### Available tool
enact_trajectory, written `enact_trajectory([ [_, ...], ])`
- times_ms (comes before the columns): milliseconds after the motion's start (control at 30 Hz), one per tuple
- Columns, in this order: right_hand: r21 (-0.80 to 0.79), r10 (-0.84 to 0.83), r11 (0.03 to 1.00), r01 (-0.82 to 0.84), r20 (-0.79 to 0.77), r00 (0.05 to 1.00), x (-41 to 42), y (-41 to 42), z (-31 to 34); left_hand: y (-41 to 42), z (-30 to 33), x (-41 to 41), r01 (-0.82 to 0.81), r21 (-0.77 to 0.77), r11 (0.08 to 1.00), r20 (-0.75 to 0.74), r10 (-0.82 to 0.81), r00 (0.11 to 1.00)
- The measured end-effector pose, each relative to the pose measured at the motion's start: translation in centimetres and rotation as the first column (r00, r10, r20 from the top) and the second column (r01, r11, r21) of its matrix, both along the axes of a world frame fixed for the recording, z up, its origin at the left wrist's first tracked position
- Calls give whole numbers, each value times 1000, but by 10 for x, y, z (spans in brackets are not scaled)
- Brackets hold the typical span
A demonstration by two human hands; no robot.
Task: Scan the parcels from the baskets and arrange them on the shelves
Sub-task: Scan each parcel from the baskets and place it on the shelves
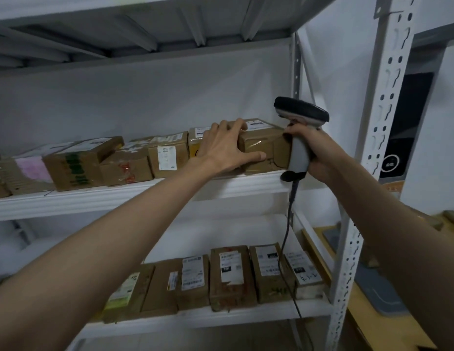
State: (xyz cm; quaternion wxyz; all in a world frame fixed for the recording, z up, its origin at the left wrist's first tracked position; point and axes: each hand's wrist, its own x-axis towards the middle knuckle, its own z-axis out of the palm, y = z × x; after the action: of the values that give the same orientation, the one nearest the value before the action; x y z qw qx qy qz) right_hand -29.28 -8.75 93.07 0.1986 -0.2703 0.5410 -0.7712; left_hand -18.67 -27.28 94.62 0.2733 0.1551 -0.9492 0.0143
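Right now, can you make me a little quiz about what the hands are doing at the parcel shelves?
1. True or false: the right hand holds the scanner.
2. Which shelf carries the cardboard parcel that the left hand grips? A) the upper shelf B) the lower shelf
3. Fill the gap: the scanner's cable hangs down in front of the ______ shelf's parcels.

Key:
1. True, its fingers are curled round the handle.
2. A, at the right end of the row.
3. Lower.
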Motion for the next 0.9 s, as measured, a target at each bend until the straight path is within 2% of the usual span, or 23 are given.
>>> enact_trajectory([
  [167, -98, 80, 993, -65, 154, 985, -11, 6, -14, -10, -1, 5, 33, -20, 999, 2, -33, 999],
  [233, -123, 79, 991, -59, 168, 983, -12, 6, -17, -10, 0, 4, 39, -19, 999, 3, -39, 999],
  [433, -1, -104, 995, 104, 8, 995, -8, -3, -21, -11, -3, 2, 17, -57, 998, -2, -17, 1000],
  [600, 87, -181, 979, 185, -54, 982, 0, -6, -21, -7, -9, 2, -8, -122, 992, -8, 7, 1000],
  [900, 32, -357, 930, 367, -167, 919, 34, -8, -24, 6, -11, 35, 23, -74, 997, 15, -22, 1000],
])
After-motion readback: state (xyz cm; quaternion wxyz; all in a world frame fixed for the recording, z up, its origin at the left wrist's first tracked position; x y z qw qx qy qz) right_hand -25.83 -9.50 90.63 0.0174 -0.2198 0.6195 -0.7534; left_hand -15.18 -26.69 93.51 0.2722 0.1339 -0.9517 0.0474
